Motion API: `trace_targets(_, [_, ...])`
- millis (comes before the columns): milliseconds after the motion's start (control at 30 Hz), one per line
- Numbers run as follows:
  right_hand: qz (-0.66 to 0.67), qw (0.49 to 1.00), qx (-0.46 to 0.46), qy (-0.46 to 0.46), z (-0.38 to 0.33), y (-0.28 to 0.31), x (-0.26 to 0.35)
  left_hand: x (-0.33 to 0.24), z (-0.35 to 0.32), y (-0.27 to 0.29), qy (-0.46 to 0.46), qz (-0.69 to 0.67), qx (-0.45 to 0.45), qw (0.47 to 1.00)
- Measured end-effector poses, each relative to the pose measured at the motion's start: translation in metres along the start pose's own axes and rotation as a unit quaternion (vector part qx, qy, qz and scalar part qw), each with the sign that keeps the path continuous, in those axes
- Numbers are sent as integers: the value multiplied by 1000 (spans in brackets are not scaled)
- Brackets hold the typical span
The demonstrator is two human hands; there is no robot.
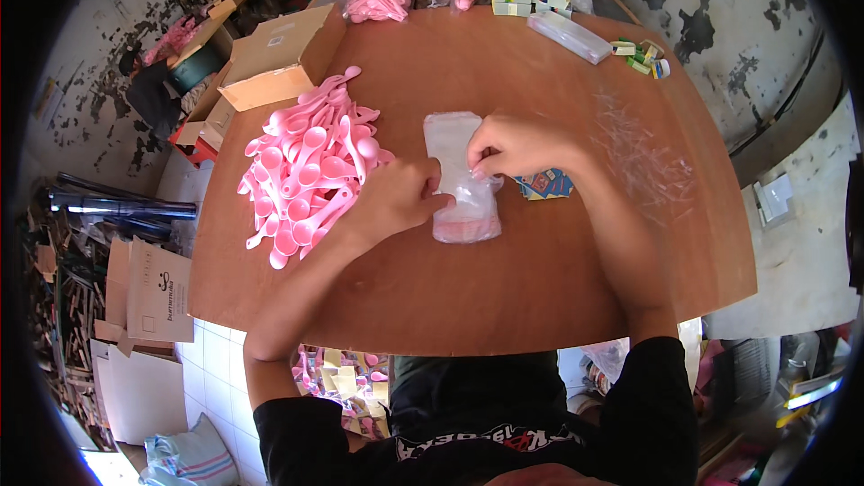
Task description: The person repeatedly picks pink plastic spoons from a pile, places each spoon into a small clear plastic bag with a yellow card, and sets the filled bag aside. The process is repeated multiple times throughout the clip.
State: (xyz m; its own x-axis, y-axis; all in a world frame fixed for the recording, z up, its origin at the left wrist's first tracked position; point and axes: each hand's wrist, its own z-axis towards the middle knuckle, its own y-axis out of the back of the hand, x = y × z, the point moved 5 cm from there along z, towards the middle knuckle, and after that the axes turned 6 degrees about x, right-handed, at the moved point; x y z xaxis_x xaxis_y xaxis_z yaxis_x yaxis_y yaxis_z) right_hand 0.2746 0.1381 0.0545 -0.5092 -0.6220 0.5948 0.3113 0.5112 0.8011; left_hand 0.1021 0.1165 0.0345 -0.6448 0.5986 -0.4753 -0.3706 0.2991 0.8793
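I see remotely that my right grip [517,146] pinches a clear plastic bag [470,202] lying between my 2 grips, while my left grip [396,196], right of pink plastic spoons [309,174], has a hold I cannot tell.

I worked in a workshop, as evidenced by heaped pink plastic spoons [310,171], a brown wooden table [405,297], stacked clear plastic bags [453,135], brown cardboard boxes [283,47] and peeling whitish walls [747,27].

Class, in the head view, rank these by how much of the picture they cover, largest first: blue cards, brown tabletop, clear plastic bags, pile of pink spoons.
1. Brown tabletop
2. Pile of pink spoons
3. Clear plastic bags
4. Blue cards, judged by their visible part
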Motion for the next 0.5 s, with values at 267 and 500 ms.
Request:
trace_targets(267, [51, 997, -58, -28, -16, 30, 22, -38, 18, 35, -257, 86, -278, 921])
trace_targets(500, [-89, 962, -210, -151, -45, 24, 31, -10, 56, 47, -204, -269, -154, 929])
